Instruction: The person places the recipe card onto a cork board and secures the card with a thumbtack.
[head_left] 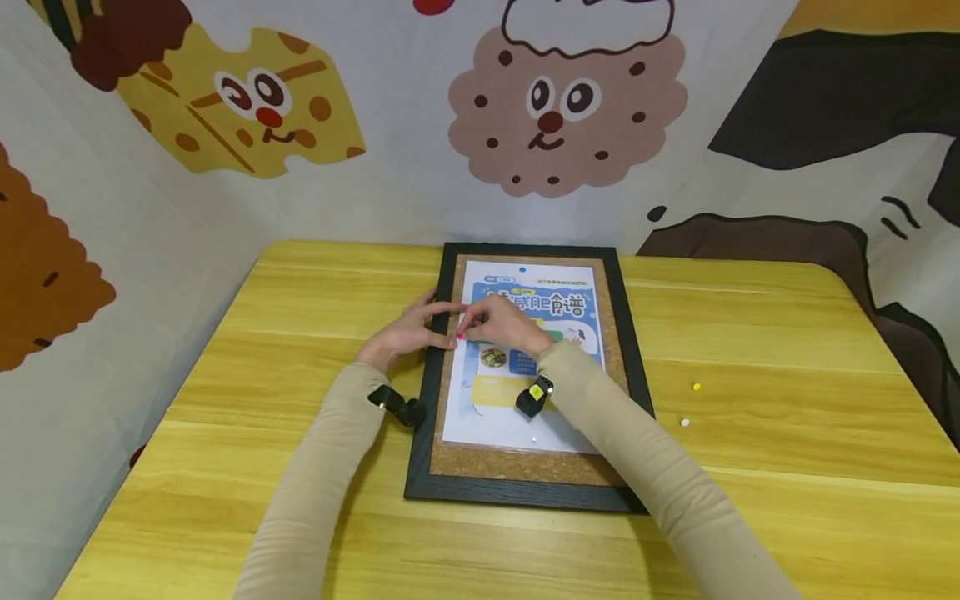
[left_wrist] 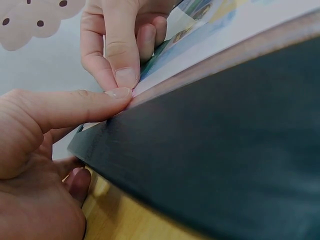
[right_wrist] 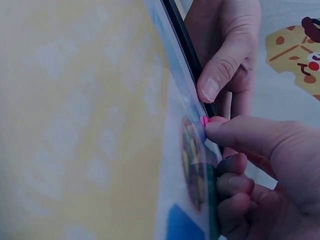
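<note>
The right hand (head_left: 501, 323) pinches a pink pin (right_wrist: 204, 121) at the left edge of a printed sheet (head_left: 487, 423); the left hand (head_left: 408, 330), thumb and forefinger spread, is just beside it. The sheet lies on a black-framed cork board (head_left: 510, 464) on the counter (head_left: 765, 333), a yellow pin (head_left: 696, 387) and white pin (head_left: 684, 422) off to the right.

Tbl (head_left: 787, 333): yellow wood-grain top, far corners rounded. Blk-framed corkboard (head_left: 525, 493) lies on it approx. mid, far end up by tbl's back edge. R of board, clear of it: yellow pin (head_left: 696, 387) &, nr it but not touching, white pin (head_left: 684, 422), bit closer to front.
</note>
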